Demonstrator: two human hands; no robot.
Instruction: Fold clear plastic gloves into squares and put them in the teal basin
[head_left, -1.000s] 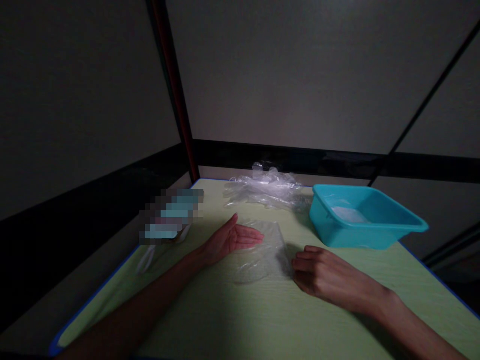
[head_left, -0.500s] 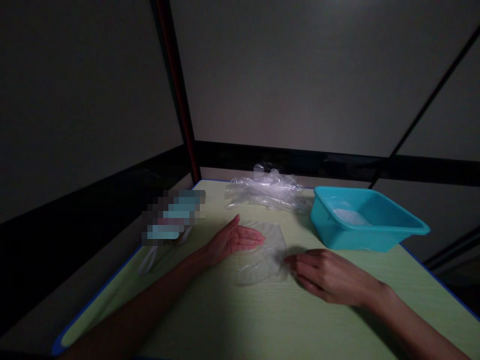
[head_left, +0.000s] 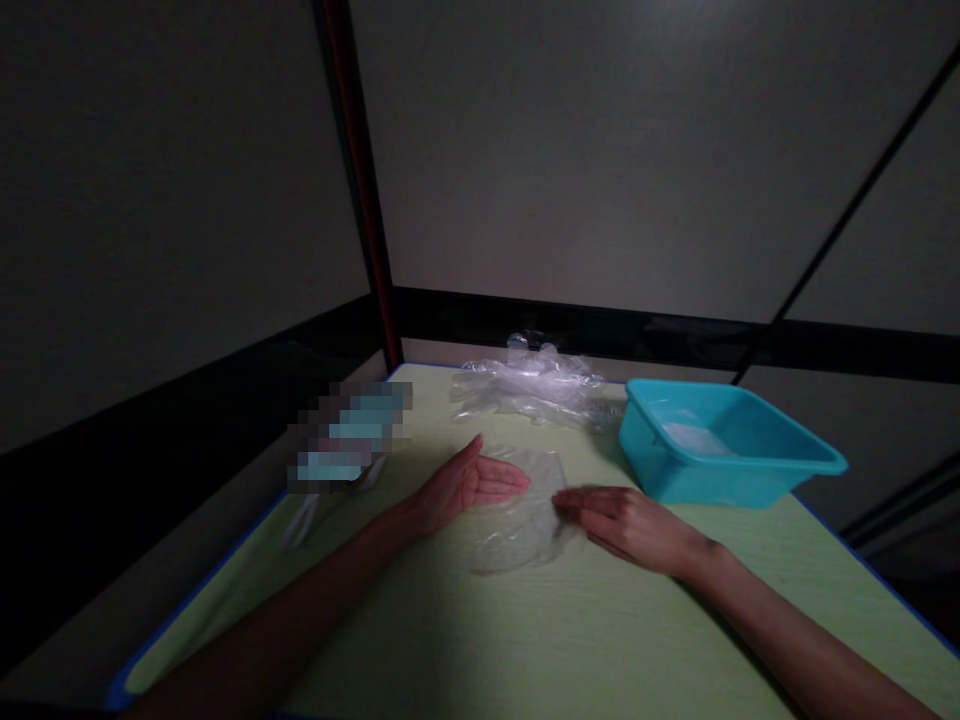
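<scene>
A thin clear plastic sheet or glove [head_left: 521,530] lies flat on the pale green table in front of me. My left hand [head_left: 472,483] rests on its left part, palm turned sideways, fingers stretched out together and thumb raised. At the right edge of the plastic is my right hand [head_left: 619,520], its fingers brought together and touching that edge. Whether the fingertips pinch the plastic is hard to see. Behind both hands sits a crumpled pile of clear plastic gloves [head_left: 529,385].
A turquoise basin [head_left: 720,480] with something whitish inside stands at the back right of the table [head_left: 585,650]. At the left edge lies a blurred, pixelated item [head_left: 349,435] with white straps. Dark-banded walls rise behind the table.
My right hand has moved left and slightly away from me, with its fingers straighter along the plastic's right edge. My left hand has stayed nearly still.
</scene>
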